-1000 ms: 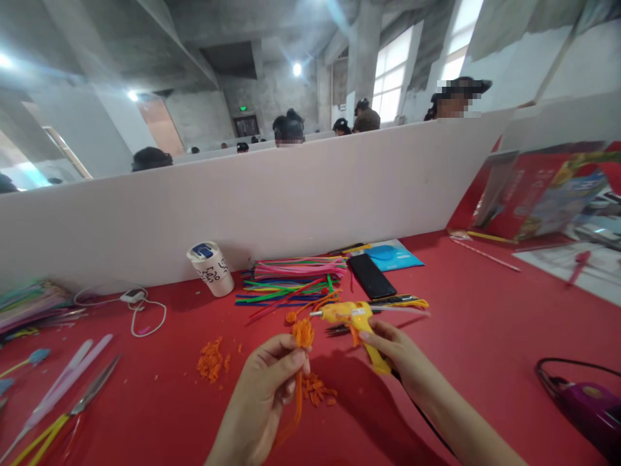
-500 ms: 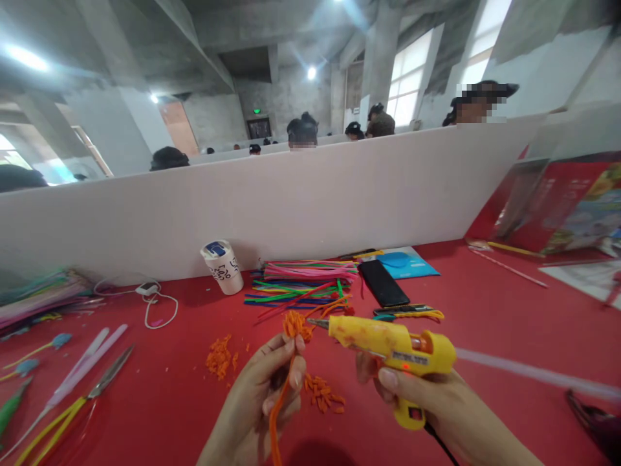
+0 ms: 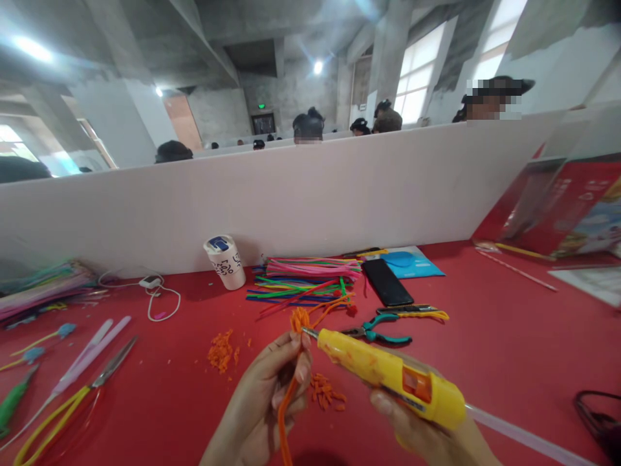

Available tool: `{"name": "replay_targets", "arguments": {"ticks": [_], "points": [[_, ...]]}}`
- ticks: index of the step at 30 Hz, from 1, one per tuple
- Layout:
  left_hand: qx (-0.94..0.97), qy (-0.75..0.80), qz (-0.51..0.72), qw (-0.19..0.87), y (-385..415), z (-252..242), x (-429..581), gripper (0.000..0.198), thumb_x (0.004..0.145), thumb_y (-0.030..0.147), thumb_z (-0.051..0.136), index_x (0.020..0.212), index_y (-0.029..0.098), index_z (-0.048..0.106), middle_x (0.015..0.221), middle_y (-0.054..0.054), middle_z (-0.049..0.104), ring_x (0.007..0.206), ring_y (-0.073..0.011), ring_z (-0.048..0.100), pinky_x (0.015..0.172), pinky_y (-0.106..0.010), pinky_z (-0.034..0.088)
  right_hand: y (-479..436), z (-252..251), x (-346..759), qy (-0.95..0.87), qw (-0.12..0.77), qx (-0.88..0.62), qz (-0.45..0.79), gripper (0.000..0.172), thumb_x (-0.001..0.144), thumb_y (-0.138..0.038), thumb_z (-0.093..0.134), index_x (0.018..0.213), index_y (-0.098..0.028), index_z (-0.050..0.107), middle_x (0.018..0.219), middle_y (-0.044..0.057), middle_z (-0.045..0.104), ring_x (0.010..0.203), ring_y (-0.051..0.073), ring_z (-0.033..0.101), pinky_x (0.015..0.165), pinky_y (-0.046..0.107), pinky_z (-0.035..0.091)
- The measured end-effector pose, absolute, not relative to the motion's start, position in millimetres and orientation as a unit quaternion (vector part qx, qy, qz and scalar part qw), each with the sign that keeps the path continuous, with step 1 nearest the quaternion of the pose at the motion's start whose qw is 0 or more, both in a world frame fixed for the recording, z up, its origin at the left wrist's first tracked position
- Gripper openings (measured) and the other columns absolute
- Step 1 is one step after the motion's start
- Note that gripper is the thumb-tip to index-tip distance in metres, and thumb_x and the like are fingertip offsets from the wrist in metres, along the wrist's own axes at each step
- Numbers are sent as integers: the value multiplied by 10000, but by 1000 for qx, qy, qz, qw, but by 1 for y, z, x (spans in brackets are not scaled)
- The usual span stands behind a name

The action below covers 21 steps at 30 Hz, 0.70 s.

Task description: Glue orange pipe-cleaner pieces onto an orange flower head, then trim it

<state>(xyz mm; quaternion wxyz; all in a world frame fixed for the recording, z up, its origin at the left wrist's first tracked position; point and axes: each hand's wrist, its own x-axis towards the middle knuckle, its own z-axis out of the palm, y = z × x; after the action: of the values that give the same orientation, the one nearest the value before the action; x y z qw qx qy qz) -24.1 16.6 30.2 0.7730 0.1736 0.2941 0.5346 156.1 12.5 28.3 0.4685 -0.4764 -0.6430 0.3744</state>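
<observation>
Orange tuft (image 3: 299, 318): left hand (image 3: 272, 378) pinching, right hand (image 3: 429, 439) gripping glue gun (image 3: 378, 366).

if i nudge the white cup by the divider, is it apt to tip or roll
The white cup looks tall and narrower toward its base, so a high push could tip it. Its rounded side suggests it may roll once down.
</observation>
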Motion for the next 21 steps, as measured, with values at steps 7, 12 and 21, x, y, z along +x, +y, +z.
{"name": "replay_targets", "arguments": {"ticks": [7, 12, 21], "points": [[154, 315, 534, 769, 17, 33, -22, 82, 709, 165, 688, 707, 109, 628, 455, 52, 560, 256, 29, 252, 254, -83, 202, 12, 22, 157, -626, 480, -486, 376, 244, 667, -496, 660, 663, -252, 653, 658, 47, 625, 651, 222, 578, 620, 313, 485], [151, 319, 534, 769, 15, 34, -22, 74, 737, 158, 658, 696, 112, 616, 466, 47, 562, 262, 27, 261, 258, -82, 207, 13, 19, 157, -608, 498, -493, 373, 225, 635, -482, 694, 681, -265, 656, 687, 50, 644, 674, 241, 584, 643, 333, 476], [156, 301, 536, 773, 16, 31, -23, 73, 750, 169, 656, 729, 102, 635, 466, 47, 559, 268, 26, 255, 261, -85, 201, 14, 32, 156, -655, 439, -487, 376, 301, 716, -490, 600, 538, -249, 567, 566, 33, 552, 565, 194, 519, 608, 315, 449]]}}
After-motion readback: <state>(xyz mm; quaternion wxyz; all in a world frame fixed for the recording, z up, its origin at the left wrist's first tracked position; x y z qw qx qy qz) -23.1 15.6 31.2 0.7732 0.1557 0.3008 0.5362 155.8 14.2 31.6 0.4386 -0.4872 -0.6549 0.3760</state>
